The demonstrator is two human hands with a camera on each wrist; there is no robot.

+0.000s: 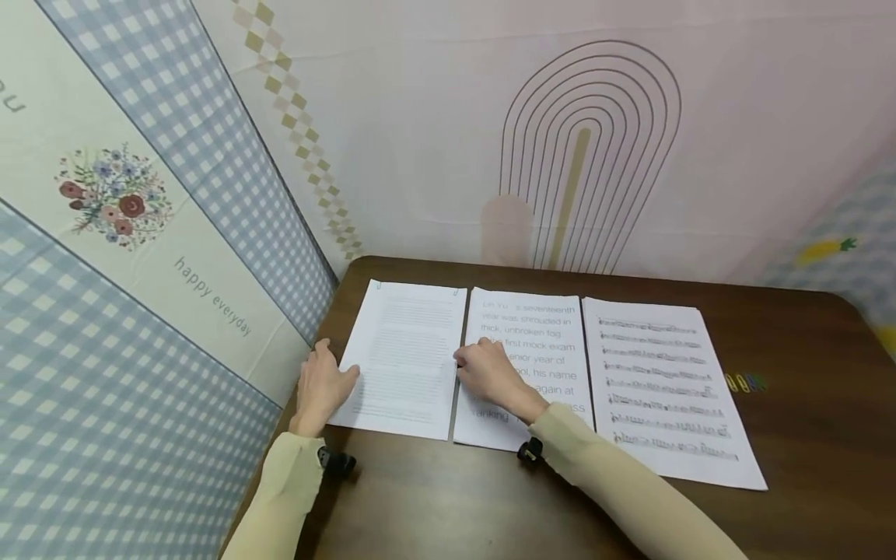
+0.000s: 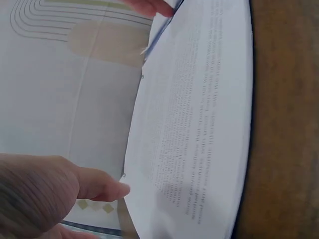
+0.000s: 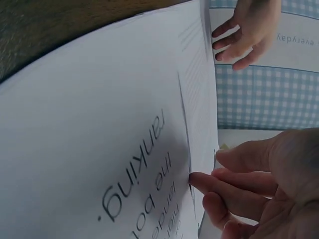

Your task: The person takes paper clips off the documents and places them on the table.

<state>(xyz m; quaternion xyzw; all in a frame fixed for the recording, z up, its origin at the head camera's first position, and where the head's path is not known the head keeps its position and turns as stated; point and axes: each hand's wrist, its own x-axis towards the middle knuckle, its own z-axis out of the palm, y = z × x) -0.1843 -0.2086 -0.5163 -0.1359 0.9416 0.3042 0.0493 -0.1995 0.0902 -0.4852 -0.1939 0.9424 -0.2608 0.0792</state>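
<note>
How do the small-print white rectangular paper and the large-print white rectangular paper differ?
The small-print white rectangular paper has many fine lines; the large-print white rectangular paper has big words, few per line. 
Two small clips sit on the small-print paper's top edge; none shows on the large-print one. 
In the head view, the right hand hides some large-print text; the small-print text is mostly uncovered. 
Both lie flat on the dark brown table.
</note>
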